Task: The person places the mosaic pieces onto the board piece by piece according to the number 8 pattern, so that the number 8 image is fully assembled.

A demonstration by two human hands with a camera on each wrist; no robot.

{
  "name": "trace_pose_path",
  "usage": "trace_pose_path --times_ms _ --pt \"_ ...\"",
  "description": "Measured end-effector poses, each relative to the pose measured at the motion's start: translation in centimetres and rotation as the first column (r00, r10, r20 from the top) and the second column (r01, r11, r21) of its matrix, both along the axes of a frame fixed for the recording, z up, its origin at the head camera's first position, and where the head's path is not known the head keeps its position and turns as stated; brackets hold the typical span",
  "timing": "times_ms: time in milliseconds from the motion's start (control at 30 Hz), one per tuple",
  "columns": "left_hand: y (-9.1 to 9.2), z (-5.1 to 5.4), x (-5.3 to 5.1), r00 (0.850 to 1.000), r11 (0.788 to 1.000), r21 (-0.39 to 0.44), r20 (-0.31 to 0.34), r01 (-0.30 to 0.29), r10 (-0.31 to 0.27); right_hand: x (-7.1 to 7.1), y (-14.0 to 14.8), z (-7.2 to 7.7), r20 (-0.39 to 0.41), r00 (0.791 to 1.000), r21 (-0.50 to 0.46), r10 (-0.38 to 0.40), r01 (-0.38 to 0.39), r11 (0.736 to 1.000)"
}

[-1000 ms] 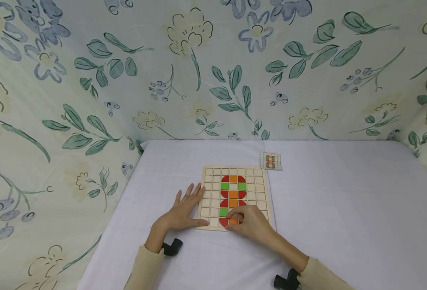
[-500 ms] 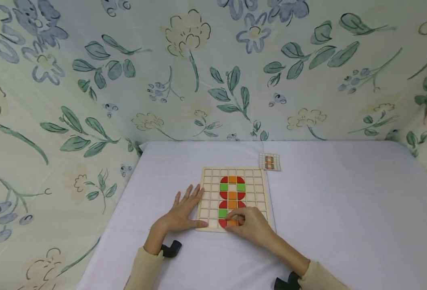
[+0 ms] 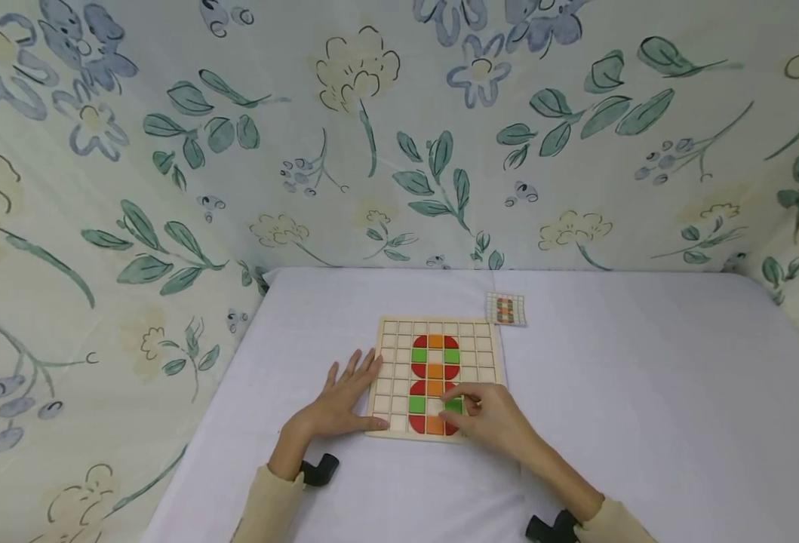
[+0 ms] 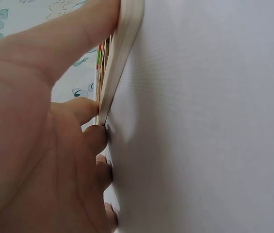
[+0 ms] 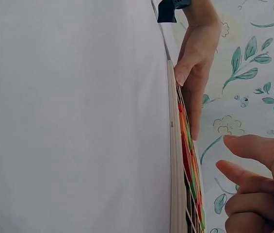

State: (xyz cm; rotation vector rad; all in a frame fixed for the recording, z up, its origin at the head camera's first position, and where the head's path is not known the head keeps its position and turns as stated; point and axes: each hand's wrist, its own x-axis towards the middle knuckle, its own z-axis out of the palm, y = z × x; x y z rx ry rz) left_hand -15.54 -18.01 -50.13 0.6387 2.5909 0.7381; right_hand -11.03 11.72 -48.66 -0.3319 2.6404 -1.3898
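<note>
A wooden grid board (image 3: 480, 348) lies on the white cloth, with red, orange and green tiles forming a figure eight. My left hand (image 3: 336, 400) rests at the board's left side, fingers spread, thumb on the lower-left corner. In the left wrist view that thumb lies against the board's edge (image 4: 124, 48). Over the lower right of the figure is my right hand (image 3: 497, 418), near a green tile (image 3: 452, 406). Its thumb and index finger stand apart with nothing between them in the right wrist view, above the board, while the other fingers curl. It partly covers the right-hand tiles.
A small pattern card (image 3: 505, 309) showing the same figure lies at the board's upper right corner. White cloth (image 3: 616, 377) covers the table, and a floral curtain (image 3: 372, 188) hangs behind it. Dark camera mounts (image 3: 321, 469) sit at both wrists.
My right hand has moved right from the bottom middle of the figure, and its thumb and index finger have parted. The right-hand green tile now shows. My left hand stays in place.
</note>
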Motion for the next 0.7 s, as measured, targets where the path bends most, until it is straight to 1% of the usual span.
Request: trace_pose_path --times_ms 200,400,567,700 --pt "0.0 0.1 -0.1 1.0 1.0 -0.012 0.001 0.003 -0.003 0.0 1.7 0.4 -0.024 1.0 0.016 -0.012 0.013 1.0" --pt "-0.4 0.2 -0.3 1.0 1.0 -0.024 0.004 -0.006 0.007 -0.3 4.2 0.9 -0.033 0.997 0.073 -0.072 0.074 0.995" --pt "-0.8 0.2 -0.2 1.0 1.0 -0.009 0.012 -0.02 0.021 -0.5 7.2 1.5 -0.087 0.988 0.162 -0.131 0.144 0.976" --pt "-1.4 0.3 -0.1 0.999 0.999 0.035 -0.015 -0.028 0.028 -0.6 9.8 2.3 -0.157 0.973 0.211 -0.17 0.201 0.957"
